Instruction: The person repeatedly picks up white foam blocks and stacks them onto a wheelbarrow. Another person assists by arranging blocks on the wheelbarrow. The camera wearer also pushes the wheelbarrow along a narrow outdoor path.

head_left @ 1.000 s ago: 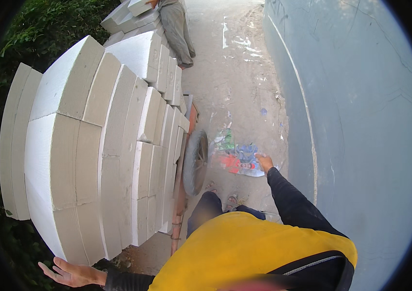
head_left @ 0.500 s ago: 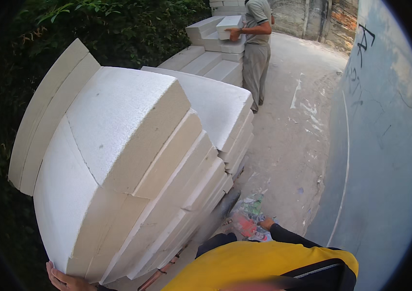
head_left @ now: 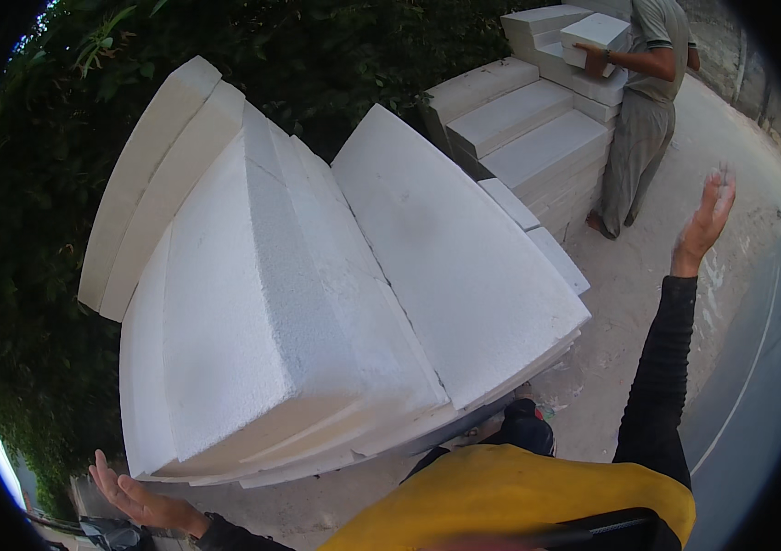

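Note:
A large stack of white lightweight concrete blocks fills the left and middle of the view, right in front of me. My left hand, fingers spread, is just below the stack's near left corner; whether it touches the block there I cannot tell. Out to the right, my right hand is raised over the path with its fingers extended and nothing in it. A wide block lies on top at the stack's right side. The stack's underside is mostly hidden.
Another person stands at the far right, holding a white block over a second stack. Dark green bushes line the left. A grey-blue wall borders the concrete path on the right.
My right hand has risen from low beside the stack to out over the path. My left hand has come off the corner block's side and opened. The view has turned left.

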A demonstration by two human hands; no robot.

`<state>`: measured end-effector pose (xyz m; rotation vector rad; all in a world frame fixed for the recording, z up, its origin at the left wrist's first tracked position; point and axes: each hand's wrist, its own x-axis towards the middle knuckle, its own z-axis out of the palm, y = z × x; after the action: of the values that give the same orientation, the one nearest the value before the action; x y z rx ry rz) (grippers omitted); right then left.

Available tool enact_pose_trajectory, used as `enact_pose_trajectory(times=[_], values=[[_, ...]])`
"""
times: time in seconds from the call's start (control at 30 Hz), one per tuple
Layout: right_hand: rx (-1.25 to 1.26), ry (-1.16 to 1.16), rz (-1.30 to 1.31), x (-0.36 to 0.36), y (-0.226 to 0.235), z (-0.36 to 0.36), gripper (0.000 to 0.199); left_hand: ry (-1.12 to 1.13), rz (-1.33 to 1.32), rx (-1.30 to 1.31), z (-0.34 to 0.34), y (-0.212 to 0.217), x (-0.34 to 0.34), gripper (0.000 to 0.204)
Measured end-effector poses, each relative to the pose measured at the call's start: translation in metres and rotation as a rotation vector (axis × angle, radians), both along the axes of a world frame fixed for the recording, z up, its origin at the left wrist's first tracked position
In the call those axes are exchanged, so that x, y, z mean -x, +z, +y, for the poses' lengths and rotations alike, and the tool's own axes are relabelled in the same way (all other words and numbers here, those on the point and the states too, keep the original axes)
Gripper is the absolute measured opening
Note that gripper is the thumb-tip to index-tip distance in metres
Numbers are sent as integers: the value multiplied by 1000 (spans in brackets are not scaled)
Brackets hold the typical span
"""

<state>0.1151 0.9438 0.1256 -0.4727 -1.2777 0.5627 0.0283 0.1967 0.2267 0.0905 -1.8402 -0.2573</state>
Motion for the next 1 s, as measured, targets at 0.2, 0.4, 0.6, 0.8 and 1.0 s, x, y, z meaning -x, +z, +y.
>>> enact_pose_trajectory(times=[0.2,0.4,0.6,0.8,1.0], values=[[-262,975,137,177,188,-91,71,-301,-113,154,137,-4,-1,67],[-384,1184,-27,331,247,-213,84,-352,14,138,155,-19,19,66],[-559,606,-134,431,218,-350,105,-316,49,95,152,-24,16,67],[-751,644,17,477,212,-360,98,-276,-22,161,146,-16,12,70],[-665,878,-98,501,212,-358,88,-249,-53,149,141,-10,26,81]])
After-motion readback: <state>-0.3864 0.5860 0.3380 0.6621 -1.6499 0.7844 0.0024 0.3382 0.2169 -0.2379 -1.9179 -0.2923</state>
